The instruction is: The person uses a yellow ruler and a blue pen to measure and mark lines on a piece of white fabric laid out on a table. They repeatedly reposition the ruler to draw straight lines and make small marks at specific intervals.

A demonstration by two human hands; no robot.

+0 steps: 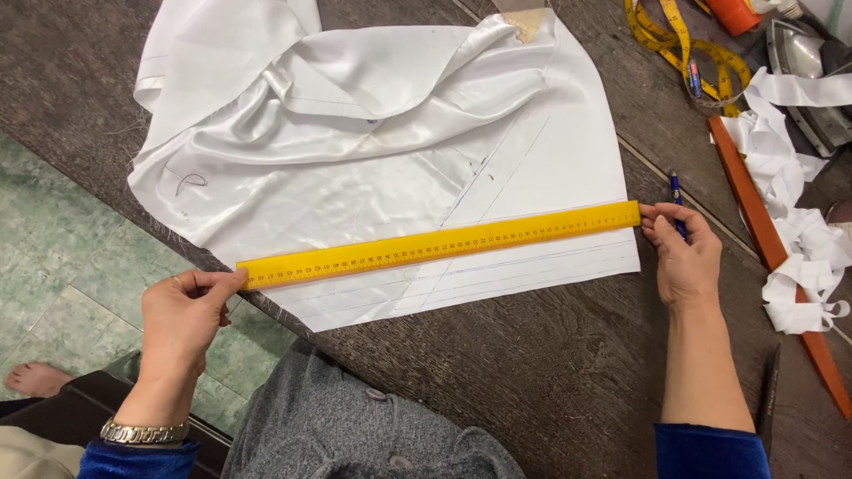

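left hand (185, 310) and right hand (682, 257) pinch opposite ends of the long yellow plastic ruler (439, 244) — laid flat across white satin fabric (373, 151) on the dark wooden table (550, 364), blue pen (677, 200) tucked in the right.

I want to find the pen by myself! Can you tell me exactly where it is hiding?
Start at the big white cloth on the dark wooden table. Follow the long yellow ruler to its far end, where the right hand pinches it. The blue pen pokes out above those fingers, thin and dark, unlike the coiled yellow tape measure.
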